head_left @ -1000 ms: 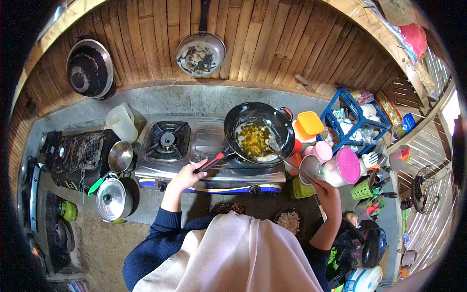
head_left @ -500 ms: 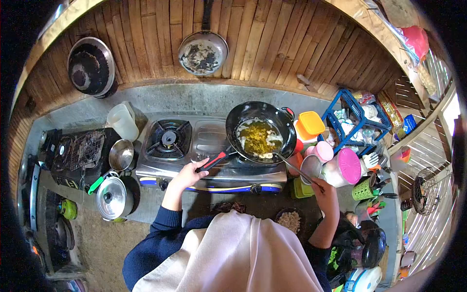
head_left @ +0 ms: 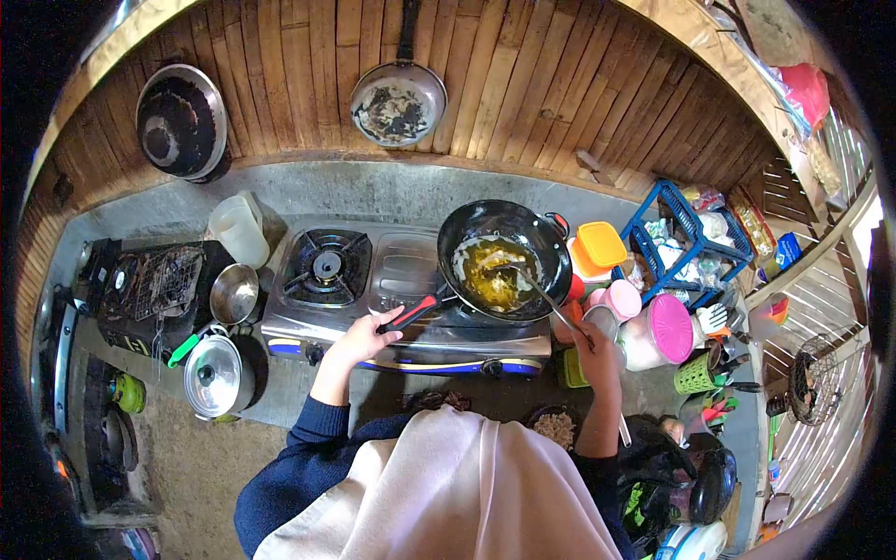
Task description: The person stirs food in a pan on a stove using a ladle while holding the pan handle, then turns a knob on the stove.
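A black wok (head_left: 551,245) sits on the right burner of the gas stove (head_left: 403,273). Yellow, bubbling oil with pale pieces of food (head_left: 497,254) lies in its bottom. My left hand (head_left: 366,340) is closed around the wok's red-and-black handle (head_left: 411,314). My right hand (head_left: 597,355), just right of the stove, grips a long metal spatula (head_left: 558,311). The spatula slants down into the wok, its head in the middle of the food and partly covered by it.
An unused burner (head_left: 327,267) is on the stove's left side. Left of it stand a lidded pot (head_left: 213,375), a small metal pan (head_left: 234,293) and a grill rack (head_left: 163,285). Plastic containers (head_left: 667,329) and a blue rack (head_left: 686,233) crowd the right. A bowl of brown food (head_left: 554,427) is near my body.
My right hand has moved left and slightly up. The spatula's head has gone from the wok's near edge to the middle of the food. My left hand keeps its hold.
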`<action>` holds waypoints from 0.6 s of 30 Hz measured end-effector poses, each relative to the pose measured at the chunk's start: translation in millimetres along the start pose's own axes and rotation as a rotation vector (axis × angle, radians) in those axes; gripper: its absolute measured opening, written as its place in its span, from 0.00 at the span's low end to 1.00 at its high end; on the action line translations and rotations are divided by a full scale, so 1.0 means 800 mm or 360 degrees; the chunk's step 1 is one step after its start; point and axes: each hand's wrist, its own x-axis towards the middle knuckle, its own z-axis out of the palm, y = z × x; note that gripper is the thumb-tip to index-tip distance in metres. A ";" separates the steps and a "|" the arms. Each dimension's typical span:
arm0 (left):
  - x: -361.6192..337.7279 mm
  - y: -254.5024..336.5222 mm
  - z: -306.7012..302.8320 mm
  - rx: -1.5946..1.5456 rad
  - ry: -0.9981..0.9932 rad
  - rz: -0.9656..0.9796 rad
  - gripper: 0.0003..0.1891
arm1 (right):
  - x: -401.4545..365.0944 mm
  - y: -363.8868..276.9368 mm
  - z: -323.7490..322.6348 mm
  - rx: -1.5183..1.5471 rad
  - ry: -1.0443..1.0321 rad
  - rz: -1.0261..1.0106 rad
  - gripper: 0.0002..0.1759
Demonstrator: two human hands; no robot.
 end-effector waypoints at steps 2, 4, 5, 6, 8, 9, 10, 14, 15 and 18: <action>-0.001 0.002 0.000 -0.0016 0.0003 -0.0005 0.28 | 0.011 0.016 0.019 0.0136 0.0070 -0.0159 0.13; 0.000 0.002 0.000 -0.0029 0.0003 -0.0008 0.28 | 0.025 0.037 0.039 0.0249 0.0066 -0.0164 0.13; 0.000 0.002 0.000 -0.0053 -0.0008 -0.0020 0.28 | 0.030 0.042 0.045 0.0360 0.0061 -0.0168 0.13; 0.000 0.003 0.000 -0.0077 -0.0018 -0.0031 0.28 | 0.035 0.046 0.051 0.0361 0.0063 -0.0167 0.13; -0.001 0.006 0.000 -0.0048 0.0000 -0.0019 0.28 | 0.043 0.052 0.065 0.0440 0.0076 -0.0101 0.13; -0.002 0.007 0.000 -0.0021 0.0020 -0.0009 0.28 | 0.046 0.056 0.072 0.0442 0.0076 -0.0102 0.13; -0.002 0.006 0.000 -0.0018 0.0022 -0.0009 0.28 | 0.050 0.060 0.079 0.0404 0.0118 -0.0162 0.13; -0.001 0.005 -0.001 -0.0048 -0.0025 -0.0077 0.30 | 0.049 0.060 0.080 0.0451 0.0107 -0.0204 0.13; -0.001 0.006 -0.002 -0.0025 -0.0029 -0.0078 0.30 | 0.047 0.061 0.077 0.0452 0.0107 -0.0204 0.13; -0.001 0.010 -0.003 -0.0031 -0.0050 -0.0128 0.29 | 0.037 0.057 0.060 0.0406 0.0049 -0.0099 0.13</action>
